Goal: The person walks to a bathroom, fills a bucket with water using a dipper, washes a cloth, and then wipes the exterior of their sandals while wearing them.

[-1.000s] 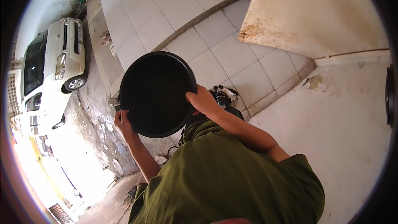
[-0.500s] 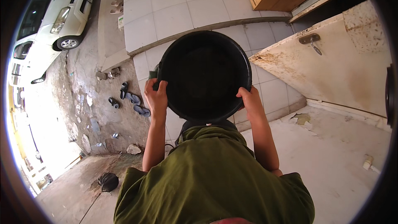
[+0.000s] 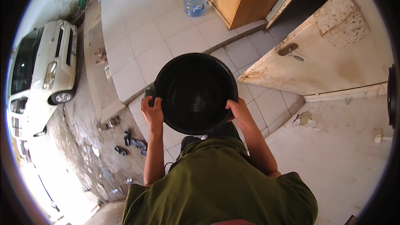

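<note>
A round black plastic basin [image 3: 196, 87] is held out in front of my body, its open top facing up. My left hand [image 3: 153, 112] grips the left side of its rim, thumb over the edge. On the opposite side my right hand [image 3: 239, 111] has hold of the rim in the same way. A pale glint shows inside the basin; whether that is water or bare plastic I cannot tell. Something greenish [image 3: 148, 91] sticks out beside the rim above my left hand, its kind unclear. The fingers under the basin are hidden.
A tiled step [image 3: 175, 39] rises ahead, with a large blue water bottle [image 3: 194, 1] and a wooden cabinet [image 3: 237, 0] on it. A rusty white door [image 3: 325, 54] stands ajar at right. Sandals [image 3: 135, 142] lie on rough ground at left, near a white car [image 3: 46, 71].
My view has shifted toward the step, showing more of the bottle, cabinet and car. The basin sits slightly lower and further left in view, still in both hands, and a glint now shows inside.
</note>
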`<state>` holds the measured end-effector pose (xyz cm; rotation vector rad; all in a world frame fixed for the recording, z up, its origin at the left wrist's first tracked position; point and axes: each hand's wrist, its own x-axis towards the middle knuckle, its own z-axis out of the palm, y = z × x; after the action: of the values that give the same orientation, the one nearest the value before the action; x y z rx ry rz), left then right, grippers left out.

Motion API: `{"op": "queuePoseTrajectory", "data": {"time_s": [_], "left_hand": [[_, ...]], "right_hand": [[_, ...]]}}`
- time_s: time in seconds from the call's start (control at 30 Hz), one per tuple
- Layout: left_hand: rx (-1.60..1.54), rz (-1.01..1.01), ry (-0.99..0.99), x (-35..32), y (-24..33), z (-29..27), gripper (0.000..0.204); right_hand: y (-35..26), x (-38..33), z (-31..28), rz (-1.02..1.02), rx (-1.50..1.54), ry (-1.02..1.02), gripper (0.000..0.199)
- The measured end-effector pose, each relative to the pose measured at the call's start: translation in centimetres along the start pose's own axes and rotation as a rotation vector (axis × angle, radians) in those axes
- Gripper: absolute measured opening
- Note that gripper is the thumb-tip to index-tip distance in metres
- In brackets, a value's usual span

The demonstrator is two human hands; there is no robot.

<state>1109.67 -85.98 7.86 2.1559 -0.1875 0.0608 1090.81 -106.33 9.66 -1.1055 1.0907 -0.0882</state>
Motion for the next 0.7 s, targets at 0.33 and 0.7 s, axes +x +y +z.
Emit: {"op": "queuePoseTrajectory", "data": {"time_s": [0.33, 0.7], "left_hand": [[0.009, 0.151, -0.112, 11.9, 6.5, 12.5, 0.021], [-0.136, 0.373, -0.331, 24.7, 20.9, 32.0, 0.017]], "right_hand": [[-7.9, 10.9, -2.9, -0.053, 0.166, 0.072, 0.023], [-21.4, 22.4, -10.1, -0.145, 0.349, 0.366, 0.022]]}}
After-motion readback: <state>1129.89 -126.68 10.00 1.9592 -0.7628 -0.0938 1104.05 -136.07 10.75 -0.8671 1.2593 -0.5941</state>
